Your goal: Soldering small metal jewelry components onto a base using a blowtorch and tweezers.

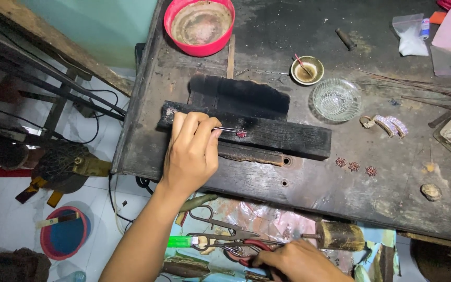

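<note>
My left hand [191, 151] pinches thin metal tweezers [230, 129] whose tips touch a small red studded piece [241, 134]. That piece lies on a charred black wooden block [283, 137] on the dark workbench [392, 193]. My right hand [301, 261] is low at the front, among tools in a tray below the bench edge. Its fingers rest on red-handled pliers [254, 245]; whether it grips them is unclear. Three more small red pieces [355, 166] lie right of the block.
At the back sit a red bowl [199, 23], a small brass cup [307, 70] and a clear glass dish [336, 99]. A pearl-studded ornament [390, 125] lies to the right. Scissors [212, 222] and a wooden-handled tool [340, 236] rest below. A bucket [63, 232] stands on the floor.
</note>
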